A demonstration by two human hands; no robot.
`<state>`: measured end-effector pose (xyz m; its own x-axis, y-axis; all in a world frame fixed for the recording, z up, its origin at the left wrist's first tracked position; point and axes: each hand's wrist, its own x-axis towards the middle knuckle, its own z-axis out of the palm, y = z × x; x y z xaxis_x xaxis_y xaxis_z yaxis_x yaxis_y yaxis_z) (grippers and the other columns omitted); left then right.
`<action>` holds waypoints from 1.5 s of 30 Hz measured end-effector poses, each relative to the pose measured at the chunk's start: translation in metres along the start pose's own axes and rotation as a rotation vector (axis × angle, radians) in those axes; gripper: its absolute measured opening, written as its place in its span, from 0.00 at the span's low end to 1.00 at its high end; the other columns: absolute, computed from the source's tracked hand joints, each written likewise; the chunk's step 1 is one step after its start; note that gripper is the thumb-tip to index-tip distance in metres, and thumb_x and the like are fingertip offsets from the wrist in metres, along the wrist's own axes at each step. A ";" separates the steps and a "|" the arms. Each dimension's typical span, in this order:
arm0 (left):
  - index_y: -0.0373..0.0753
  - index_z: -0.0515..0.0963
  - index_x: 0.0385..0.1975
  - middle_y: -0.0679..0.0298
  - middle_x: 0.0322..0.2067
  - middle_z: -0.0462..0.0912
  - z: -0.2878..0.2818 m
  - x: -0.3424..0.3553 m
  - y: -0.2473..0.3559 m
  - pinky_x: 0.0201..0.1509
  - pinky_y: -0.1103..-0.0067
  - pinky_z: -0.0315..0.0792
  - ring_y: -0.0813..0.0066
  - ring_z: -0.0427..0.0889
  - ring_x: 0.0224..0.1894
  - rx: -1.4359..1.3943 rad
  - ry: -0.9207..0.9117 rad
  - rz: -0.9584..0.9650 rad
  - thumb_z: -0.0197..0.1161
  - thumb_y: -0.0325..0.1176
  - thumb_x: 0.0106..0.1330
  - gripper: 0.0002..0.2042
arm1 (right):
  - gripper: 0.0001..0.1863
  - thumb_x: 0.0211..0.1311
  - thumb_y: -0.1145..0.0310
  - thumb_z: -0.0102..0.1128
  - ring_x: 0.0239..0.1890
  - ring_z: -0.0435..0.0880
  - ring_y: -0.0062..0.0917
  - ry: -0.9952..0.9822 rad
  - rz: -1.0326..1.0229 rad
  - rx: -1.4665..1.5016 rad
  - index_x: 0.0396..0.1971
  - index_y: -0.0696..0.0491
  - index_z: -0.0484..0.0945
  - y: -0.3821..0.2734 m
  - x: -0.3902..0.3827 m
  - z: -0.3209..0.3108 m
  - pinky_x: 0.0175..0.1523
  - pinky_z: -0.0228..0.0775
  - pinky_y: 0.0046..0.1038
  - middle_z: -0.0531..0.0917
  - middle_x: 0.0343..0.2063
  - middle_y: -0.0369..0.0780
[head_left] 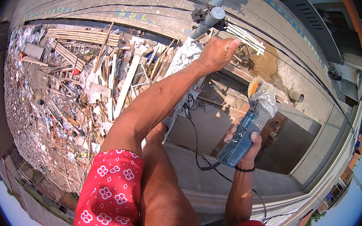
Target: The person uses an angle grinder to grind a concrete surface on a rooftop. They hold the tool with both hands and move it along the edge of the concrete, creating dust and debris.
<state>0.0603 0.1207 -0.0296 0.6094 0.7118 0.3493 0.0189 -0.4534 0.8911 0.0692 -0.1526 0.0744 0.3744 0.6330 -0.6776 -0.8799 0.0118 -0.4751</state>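
Observation:
My left hand (216,54) reaches forward, fingers curled closed just below the upright grey pole (207,22) and beside the white crumbly wall top (182,56); whatever it holds, if anything, is hidden. My right hand (252,148) grips a blue angle grinder (239,136), which has a dusty grey head and an orange-yellow guard or disc (254,88). Its black cord (198,141) loops down along the wall. My bare leg stands below my left arm, over the drop.
A deep heap of broken timber and rubble (74,94) lies below left. An unroofed concrete space (192,127) drops away at right, with a grey ledge (226,187). Black overhead wires (299,59) cross near the pole. A paved street (164,15) runs behind, with a sand pile (264,64).

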 end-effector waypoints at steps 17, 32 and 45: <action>0.33 0.76 0.23 0.45 0.21 0.76 0.020 0.025 -0.008 0.34 0.60 0.70 0.43 0.77 0.27 0.038 -0.102 -0.169 0.47 0.46 0.73 0.23 | 0.32 0.47 0.56 0.62 0.30 0.82 0.37 0.086 0.014 -0.069 0.51 0.59 0.67 0.000 -0.012 0.011 0.36 0.80 0.37 0.78 0.32 0.47; 0.34 0.71 0.18 0.49 0.14 0.71 0.010 0.015 -0.013 0.24 0.63 0.67 0.45 0.72 0.18 0.081 0.046 -0.016 0.49 0.41 0.73 0.21 | 0.34 0.46 0.56 0.61 0.31 0.82 0.38 0.047 0.039 0.014 0.52 0.58 0.66 0.002 -0.012 0.002 0.37 0.79 0.38 0.78 0.31 0.47; 0.32 0.77 0.22 0.45 0.19 0.76 0.021 0.043 -0.013 0.32 0.61 0.69 0.43 0.77 0.26 -0.048 -0.078 -0.205 0.50 0.49 0.71 0.25 | 0.33 0.49 0.51 0.61 0.31 0.80 0.36 0.067 0.057 -0.063 0.52 0.57 0.66 0.004 -0.018 -0.002 0.37 0.78 0.38 0.77 0.31 0.45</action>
<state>0.1031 0.1456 -0.0324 0.6563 0.7419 0.1375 0.1123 -0.2763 0.9545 0.0599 -0.1651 0.0835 0.3448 0.5783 -0.7394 -0.8808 -0.0730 -0.4679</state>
